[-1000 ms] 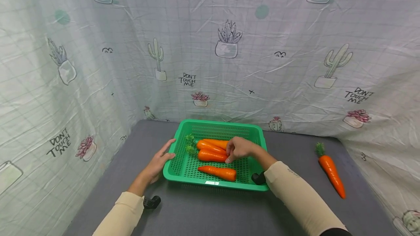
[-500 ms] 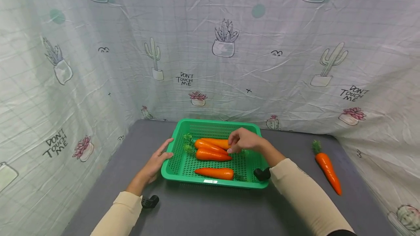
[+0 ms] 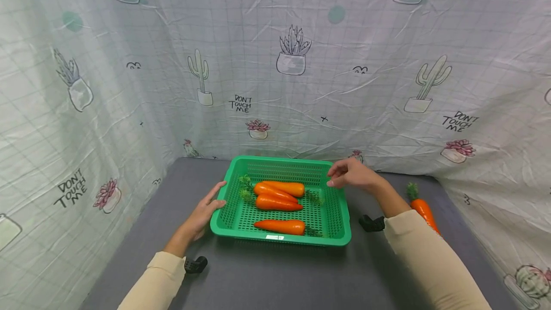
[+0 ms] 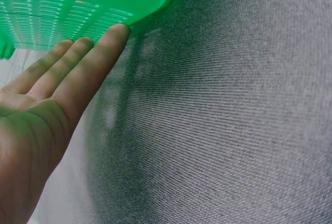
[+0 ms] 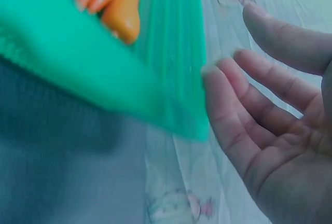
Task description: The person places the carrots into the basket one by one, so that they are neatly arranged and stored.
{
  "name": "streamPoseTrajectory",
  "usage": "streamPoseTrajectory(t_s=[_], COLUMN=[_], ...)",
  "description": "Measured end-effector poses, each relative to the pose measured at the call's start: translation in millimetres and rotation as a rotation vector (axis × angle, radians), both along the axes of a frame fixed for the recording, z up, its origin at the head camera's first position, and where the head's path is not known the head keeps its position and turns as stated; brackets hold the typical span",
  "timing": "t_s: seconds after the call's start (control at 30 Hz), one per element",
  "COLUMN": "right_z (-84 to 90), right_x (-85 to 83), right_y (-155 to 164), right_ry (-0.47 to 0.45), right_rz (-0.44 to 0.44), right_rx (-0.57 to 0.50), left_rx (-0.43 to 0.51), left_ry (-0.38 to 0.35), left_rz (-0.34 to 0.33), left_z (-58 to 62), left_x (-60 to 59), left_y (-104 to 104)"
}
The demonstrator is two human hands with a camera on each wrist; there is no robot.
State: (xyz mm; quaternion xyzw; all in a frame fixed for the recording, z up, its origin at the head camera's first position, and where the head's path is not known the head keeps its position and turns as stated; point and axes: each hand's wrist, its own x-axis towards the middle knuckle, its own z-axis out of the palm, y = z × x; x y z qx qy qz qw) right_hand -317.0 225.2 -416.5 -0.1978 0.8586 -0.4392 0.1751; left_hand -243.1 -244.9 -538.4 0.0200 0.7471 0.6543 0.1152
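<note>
A green plastic basket (image 3: 281, 241) with slotted walls stands on the grey table. Several orange carrots with leafy green tops lie in it: three close together, like the middle carrot (image 3: 277, 202), and one front carrot (image 3: 281, 226) apart, near the front wall. My left hand (image 3: 203, 219) is at the basket's left side; in the left wrist view its straight fingers (image 4: 85, 73) reach up against the slotted wall. Over the basket's back right corner hangs my right hand (image 3: 355, 175), holding nothing, its fingers (image 5: 225, 105) loosely bent beside the rim in the right wrist view.
Another carrot (image 3: 424, 210) lies on the grey table (image 3: 258, 279) to the right, its tip hidden behind the right sleeve (image 3: 430, 257). A cactus-print curtain (image 3: 301, 94) hangs round the back and both sides.
My right hand has lifted from the carrots and moved right, past the basket's right rim, with nothing in it. The left hand stays at the left side.
</note>
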Motion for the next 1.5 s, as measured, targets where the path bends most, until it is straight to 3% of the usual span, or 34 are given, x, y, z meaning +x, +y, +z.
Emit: streamPoseTrajectory(t_s=[0.27, 0.6, 0.9, 1.17, 1.5], right_z=[0.0, -9.7, -41.7, -64.8, -89.7], right_x=[11.0, 29.3, 50.1, 64.7, 70.1], right_y=[52, 116, 174, 203, 215], right_ry=[0.008, 0.012, 0.141, 0.186, 0.130], right_rz=[-0.125, -0.310, -0.511, -0.687, -0.713], right_rx=[-0.022, 0.082, 0.165, 0.291, 0.364], left_rx=[-0.016, 0.011, -0.010, 0.011, -0.021], left_ry=[0.001, -0.001, -0.007, -0.016, -0.013], left_rz=[0.005, -0.001, 0.005, 0.002, 0.011], left_z=[-0.4, -0.2, -0.3, 0.1, 0.7], left_x=[1.3, 0.0, -0.4, 0.1, 0.3], left_y=[-1, 1, 2, 1, 1])
